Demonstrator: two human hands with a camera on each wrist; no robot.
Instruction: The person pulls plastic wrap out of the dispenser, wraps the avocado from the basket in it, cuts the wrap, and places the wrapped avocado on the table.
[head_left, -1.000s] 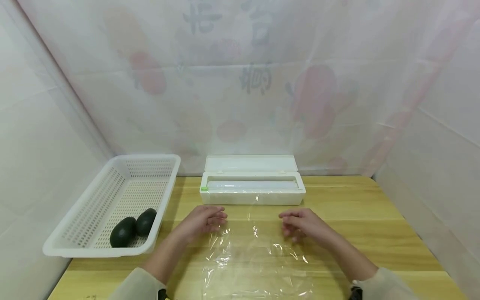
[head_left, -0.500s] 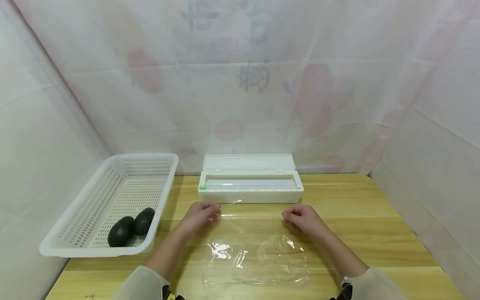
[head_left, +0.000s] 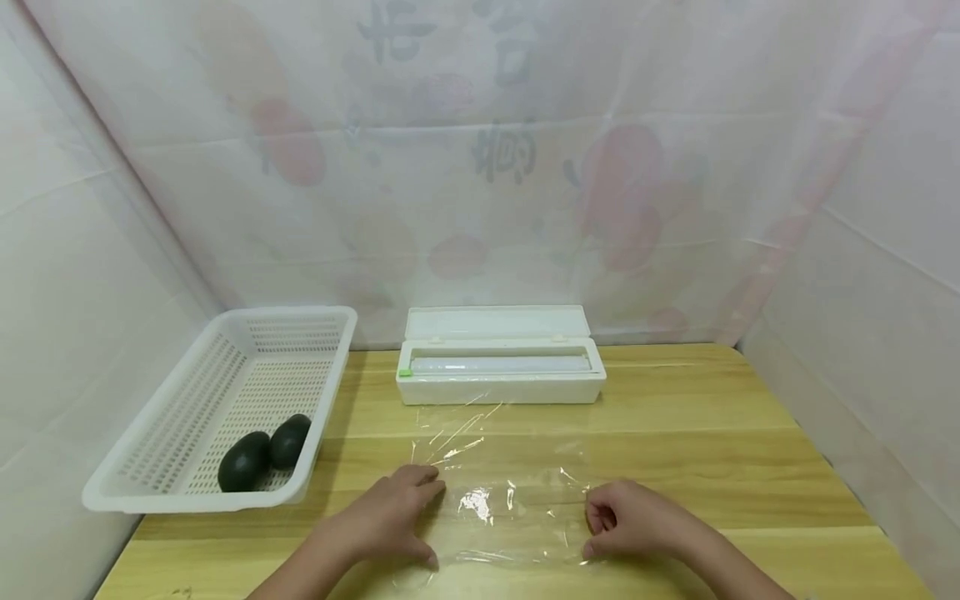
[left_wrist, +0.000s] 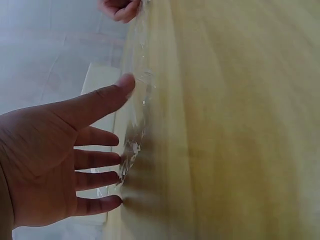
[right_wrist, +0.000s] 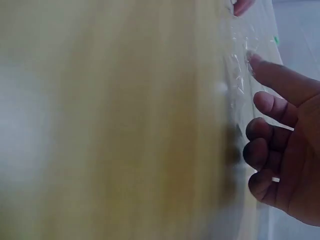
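A sheet of clear cling film (head_left: pixel 521 529) lies wrinkled on the wooden table, running back to a white cling film dispenser box (head_left: pixel 501 392). At the sheet's left side is my left hand (head_left: pixel 384 518), its thumb and fingers extended and spread. The left wrist view shows that left hand (left_wrist: pixel 47 165) with its fingertips by the film's edge. My right hand (head_left: pixel 637 521) is at the right side, fingers loosely curled, thumb held apart from them. In the right wrist view the thumb of the right hand (right_wrist: pixel 300 135) reaches the film; nothing is pinched between thumb and fingers.
A white plastic basket (head_left: pixel 97 492) with two dark green avocados (head_left: pixel 246 462) stands at the left. The dispenser's lid (head_left: pixel 498 322) is raised; a green slider (head_left: pixel 405 373) sits at its left end. Pale patterned cloth (head_left: pixel 480 208) encloses the table's back and sides.
Both hands have come back from near the dispenser towards the table's front, along the film's sides. The left fingers have spread. The film's wrinkles have shifted; basket and dispenser stay put.
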